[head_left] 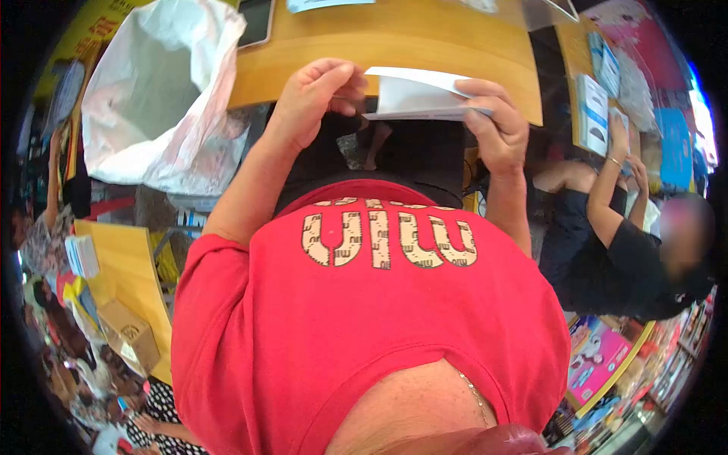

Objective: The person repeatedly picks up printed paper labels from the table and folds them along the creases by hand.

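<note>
Gripping a white card stack in 2 hands, left and right, apparently sorting above the bench; next, a careful thumb-off.

White folded paper, flat, edge-on, gripped at both ends above yellow table edge.

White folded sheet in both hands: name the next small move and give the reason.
Probably lower the white sheet onto the yellow table to press the fold flat. The left hand pinches its near left corner and the right hand grips the right edge, so it hangs in the air at the table's near rim, with bare tabletop just beyond it.
</note>
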`<move>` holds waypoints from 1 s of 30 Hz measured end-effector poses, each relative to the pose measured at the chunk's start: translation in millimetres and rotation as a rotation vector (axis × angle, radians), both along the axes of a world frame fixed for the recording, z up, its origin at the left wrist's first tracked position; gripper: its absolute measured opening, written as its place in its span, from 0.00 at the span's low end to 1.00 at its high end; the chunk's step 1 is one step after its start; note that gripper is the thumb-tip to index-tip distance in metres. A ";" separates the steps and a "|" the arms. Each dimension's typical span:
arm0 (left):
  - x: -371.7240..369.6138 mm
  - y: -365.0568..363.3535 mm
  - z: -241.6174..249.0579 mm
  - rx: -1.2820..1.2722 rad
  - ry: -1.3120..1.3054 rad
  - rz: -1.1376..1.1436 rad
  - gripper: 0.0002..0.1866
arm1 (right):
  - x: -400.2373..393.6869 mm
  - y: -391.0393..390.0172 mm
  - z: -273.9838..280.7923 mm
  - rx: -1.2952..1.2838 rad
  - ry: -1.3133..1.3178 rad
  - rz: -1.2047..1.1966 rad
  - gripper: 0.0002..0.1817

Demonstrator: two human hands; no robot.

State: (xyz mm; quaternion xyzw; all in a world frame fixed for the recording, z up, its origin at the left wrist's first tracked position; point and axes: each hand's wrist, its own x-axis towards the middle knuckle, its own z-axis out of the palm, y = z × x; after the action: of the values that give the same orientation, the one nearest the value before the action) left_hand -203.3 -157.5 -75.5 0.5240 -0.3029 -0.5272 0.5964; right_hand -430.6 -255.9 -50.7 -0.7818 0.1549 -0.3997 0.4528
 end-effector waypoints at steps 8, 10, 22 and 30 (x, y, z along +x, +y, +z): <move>-7.2 3.2 6.0 0.209 0.582 -0.338 0.21 | 5.9 4.8 9.1 -0.090 0.059 0.190 0.07; -6.1 -0.8 1.0 0.126 0.646 -0.287 0.16 | 3.2 3.0 7.2 -0.053 0.116 0.231 0.06; -24.7 -2.6 4.1 -0.068 0.047 -0.114 0.09 | 26.0 2.5 -17.8 0.201 -0.176 -0.204 0.08; -21.1 -0.2 2.5 -0.076 0.025 -0.160 0.10 | 29.0 2.9 -15.2 0.078 -0.043 -0.308 0.07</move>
State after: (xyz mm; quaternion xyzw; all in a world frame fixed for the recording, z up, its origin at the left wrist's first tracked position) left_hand -224.4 -157.7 -73.1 0.4685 -0.3563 -0.5679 0.5754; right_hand -401.6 -253.1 -65.9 -0.7219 0.2788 -0.4745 0.4195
